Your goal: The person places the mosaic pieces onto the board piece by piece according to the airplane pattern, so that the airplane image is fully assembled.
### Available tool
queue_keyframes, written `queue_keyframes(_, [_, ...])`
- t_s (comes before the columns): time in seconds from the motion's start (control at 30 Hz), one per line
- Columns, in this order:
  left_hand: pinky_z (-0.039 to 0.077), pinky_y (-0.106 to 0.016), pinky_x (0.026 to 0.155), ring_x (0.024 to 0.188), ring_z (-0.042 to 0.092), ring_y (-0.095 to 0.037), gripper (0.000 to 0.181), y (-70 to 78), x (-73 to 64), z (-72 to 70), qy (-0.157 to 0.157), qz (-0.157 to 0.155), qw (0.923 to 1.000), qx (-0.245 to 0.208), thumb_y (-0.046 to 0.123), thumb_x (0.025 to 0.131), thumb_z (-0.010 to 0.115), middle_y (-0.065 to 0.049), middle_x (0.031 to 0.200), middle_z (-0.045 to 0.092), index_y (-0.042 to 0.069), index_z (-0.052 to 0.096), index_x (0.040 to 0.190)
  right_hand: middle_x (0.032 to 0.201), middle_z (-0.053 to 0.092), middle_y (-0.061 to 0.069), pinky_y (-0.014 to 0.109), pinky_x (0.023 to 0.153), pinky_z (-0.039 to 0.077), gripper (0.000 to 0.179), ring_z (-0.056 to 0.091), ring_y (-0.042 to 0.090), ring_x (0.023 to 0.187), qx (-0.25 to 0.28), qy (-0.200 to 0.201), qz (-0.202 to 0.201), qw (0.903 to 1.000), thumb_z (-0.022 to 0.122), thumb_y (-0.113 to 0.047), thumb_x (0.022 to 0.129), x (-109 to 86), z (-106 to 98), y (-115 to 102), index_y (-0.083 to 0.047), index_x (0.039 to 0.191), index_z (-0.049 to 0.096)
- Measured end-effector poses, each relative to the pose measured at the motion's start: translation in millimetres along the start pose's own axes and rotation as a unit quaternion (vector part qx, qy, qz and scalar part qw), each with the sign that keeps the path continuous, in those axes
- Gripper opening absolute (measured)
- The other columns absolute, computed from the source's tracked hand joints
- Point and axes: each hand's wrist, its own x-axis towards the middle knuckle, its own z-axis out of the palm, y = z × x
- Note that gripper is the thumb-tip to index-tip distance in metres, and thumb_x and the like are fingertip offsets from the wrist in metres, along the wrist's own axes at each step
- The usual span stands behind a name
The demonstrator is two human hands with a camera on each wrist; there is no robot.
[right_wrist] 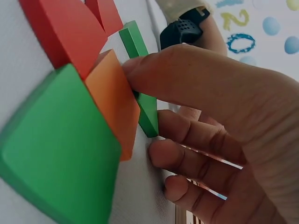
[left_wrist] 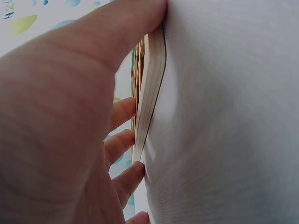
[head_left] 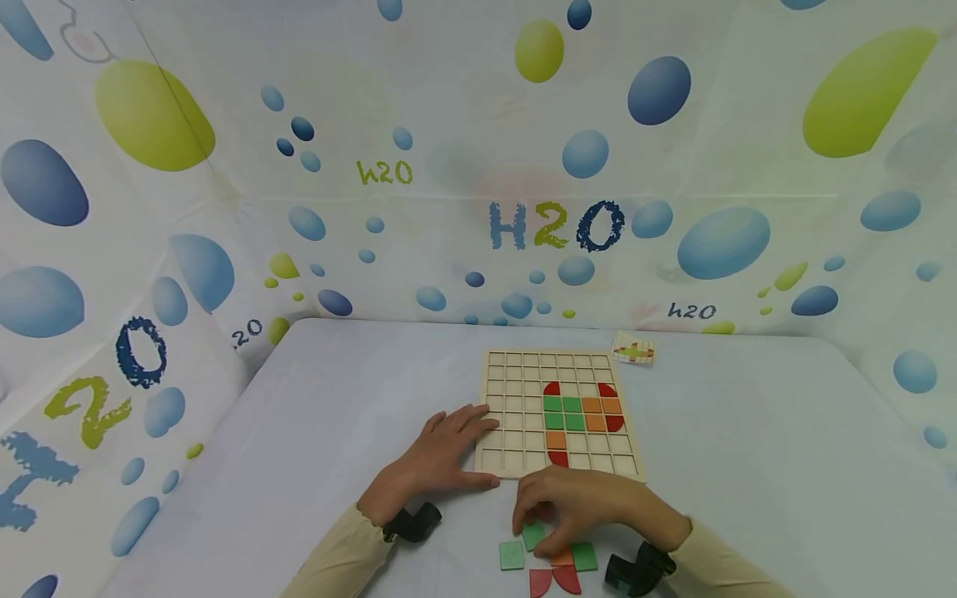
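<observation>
A wooden grid board (head_left: pixel 512 415) lies flat, with green and orange squares and red quarter-round tiles set in some cells. My left hand (head_left: pixel 447 453) rests at its left side, fingers spread and straight over the edge, thumb by the near corner. In the left wrist view, fingertips (left_wrist: pixel 136 169) touch the board's side (left_wrist: pixel 152 88). Below the board, my right hand (head_left: pixel 571 502) bends over the loose tiles, pinching a green square tile (head_left: pixel 532 536) between thumb and fingers. In the right wrist view, the thumb partly hides this green tile (right_wrist: pixel 148 116), beside an orange tile (right_wrist: pixel 112 100).
Around the right hand lie another green square (head_left: pixel 512 556), a green tile (head_left: pixel 586 557) and two red quarter-round tiles (head_left: pixel 540 583). A small picture card (head_left: pixel 634 350) lies beyond the board's far right corner. A white cloth (head_left: pixel 359 390) covers the table.
</observation>
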Motion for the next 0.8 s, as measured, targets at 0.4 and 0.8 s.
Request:
queue_keyframes(0.4, [0.024, -0.061, 0.110, 0.143, 0.030, -0.033, 0.075, -1.3, 0.6, 0.3, 0.000, 0.000, 1.0000, -0.001, 0.054, 0.082, 0.072, -0.009, 0.154, 0.035, 0.016, 0.048, 0.142, 0.096, 0.061, -0.009, 0.013, 0.071, 0.048, 0.019, 0.051, -0.003, 0.079, -0.010, 0.025, 0.016, 0.9995, 0.073, -0.017, 0.087, -1.9, -3.9, 2.8, -0.017, 0.106, 0.070])
queue_keyframes(0.8, [0.024, -0.061, 0.110, 0.143, 0.030, -0.033, 0.075, -0.9, -0.6, 0.2, -0.002, 0.000, 1.0000, 0.002, 0.054, 0.082, 0.072, -0.010, 0.154, 0.035, 0.016, 0.048, 0.142, 0.096, 0.061, -0.010, 0.014, 0.070, 0.049, 0.020, 0.053, -0.003, 0.078, -0.017, 0.063, 0.024, 0.9976, 0.074, -0.018, 0.086, -3.9, -10.6, 10.2, -0.016, 0.106, 0.071])
